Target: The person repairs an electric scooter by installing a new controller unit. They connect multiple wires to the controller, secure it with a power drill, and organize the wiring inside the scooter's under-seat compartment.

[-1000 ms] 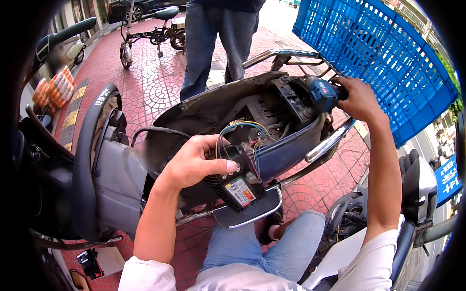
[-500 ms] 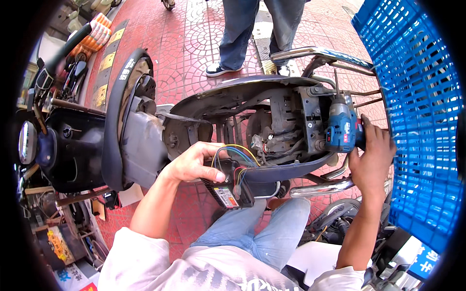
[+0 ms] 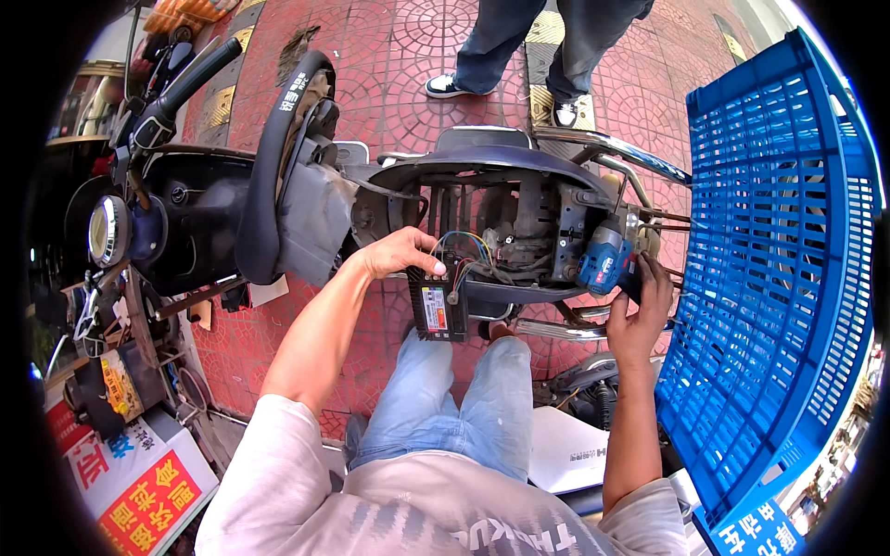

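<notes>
My left hand (image 3: 399, 254) grips the top of a black finned motor controller (image 3: 453, 322), thumb across its upper end. A coloured label is on the controller's face. Yellow, blue and other thin wires (image 3: 475, 239) loop from its top toward the opened scooter body (image 3: 519, 167). My right hand (image 3: 638, 320) is closed around the black grip end of a blue cordless drill (image 3: 603, 259). The drill lies tilted against the rear of the scooter frame, its bit end pointing away from me. Part of its grip is hidden behind my fingers.
A large blue plastic crate (image 3: 760, 278) stands close at my right. Chrome rails (image 3: 640, 159) stick out at the scooter's rear. The scooter's seat (image 3: 269, 176) is tipped up at left. Beyond the scooter stands another person (image 3: 505, 42). A white panel (image 3: 567, 449) lies near my knee.
The view has shifted, so scooter and crate sit differently in it. The controller hangs more upright in my left hand. My right hand remains at the drill.
</notes>
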The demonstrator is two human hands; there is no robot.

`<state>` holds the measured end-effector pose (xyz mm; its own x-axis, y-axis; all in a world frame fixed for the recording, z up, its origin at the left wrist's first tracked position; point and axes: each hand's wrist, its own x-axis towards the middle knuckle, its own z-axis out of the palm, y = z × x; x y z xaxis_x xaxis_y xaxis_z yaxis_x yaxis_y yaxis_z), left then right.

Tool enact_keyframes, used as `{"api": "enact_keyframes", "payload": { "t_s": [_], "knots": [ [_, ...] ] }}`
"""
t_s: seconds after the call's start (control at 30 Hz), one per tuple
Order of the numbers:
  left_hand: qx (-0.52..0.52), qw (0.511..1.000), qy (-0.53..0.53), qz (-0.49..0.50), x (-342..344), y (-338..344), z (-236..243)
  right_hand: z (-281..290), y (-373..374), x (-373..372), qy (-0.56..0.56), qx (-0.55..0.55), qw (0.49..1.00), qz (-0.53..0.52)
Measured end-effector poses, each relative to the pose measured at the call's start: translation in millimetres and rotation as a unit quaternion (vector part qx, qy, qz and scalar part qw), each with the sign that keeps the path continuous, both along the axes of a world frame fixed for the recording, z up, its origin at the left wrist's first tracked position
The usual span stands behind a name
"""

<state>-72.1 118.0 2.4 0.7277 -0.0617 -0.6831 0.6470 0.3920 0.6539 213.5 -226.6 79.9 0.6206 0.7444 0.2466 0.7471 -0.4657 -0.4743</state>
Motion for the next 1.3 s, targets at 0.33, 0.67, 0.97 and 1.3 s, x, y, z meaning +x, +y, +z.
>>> {"api": "enact_keyframes", "payload": {
  "t_s": [0.33, 0.67, 0.97, 1.3],
  "knots": [
    [0.042, 0.999, 0.014, 0.032, -7, -2, -9, 1, 194, -87, 0.373, -0.130, 0.905, 0.156],
    [0.495, 0.817, 0.155, 0.254, -49, -69, 47, -72, 217, -68, 0.582, -0.176, 0.785, 0.117],
    [-0.055, 0.840, 0.117, 0.527, -67, -170, 33, -82, 225, -55, 0.573, -0.160, 0.797, 0.107],
    [-0.011, 0.743, 0.064, 0.667, -53, -160, 67, -11, 199, -15, 0.641, -0.215, 0.713, 0.184]
  ]
}}
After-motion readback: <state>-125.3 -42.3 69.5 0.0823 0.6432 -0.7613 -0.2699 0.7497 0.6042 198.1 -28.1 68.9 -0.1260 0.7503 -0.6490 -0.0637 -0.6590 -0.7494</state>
